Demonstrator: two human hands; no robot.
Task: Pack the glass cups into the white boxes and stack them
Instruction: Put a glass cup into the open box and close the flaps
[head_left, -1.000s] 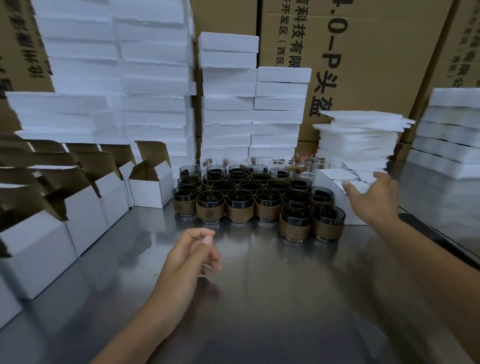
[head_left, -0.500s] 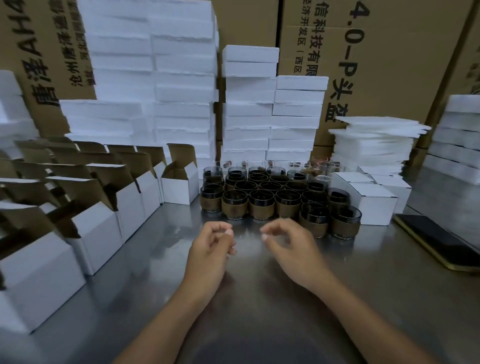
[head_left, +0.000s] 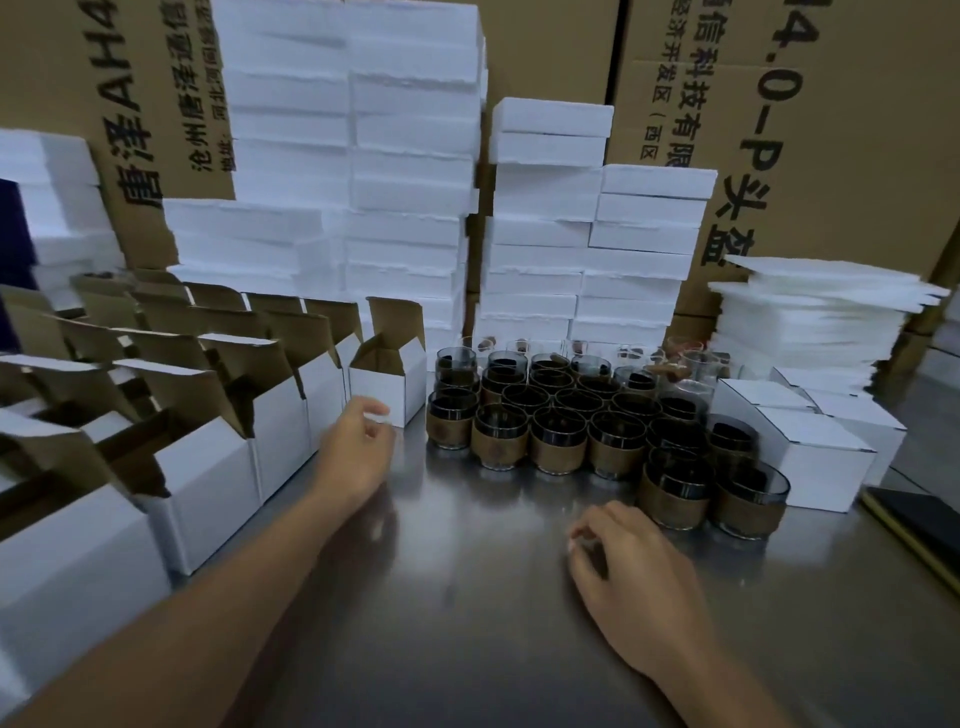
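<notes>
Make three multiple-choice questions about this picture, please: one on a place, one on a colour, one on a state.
1. On which side of the cups does the row of open boxes stand?
A) left
B) right
C) on top of them

2. What colour is the band around the front cups?
A) red
B) brown
C) blue

3. The end box by the left hand is:
A) taped shut
B) crushed flat
C) open, with its flap up

Answers:
1 A, the open boxes stand in a row to the left of the cups.
2 B, each front cup has a brown band around its lower part.
3 C, its flap stands upright and the inside shows.
</notes>
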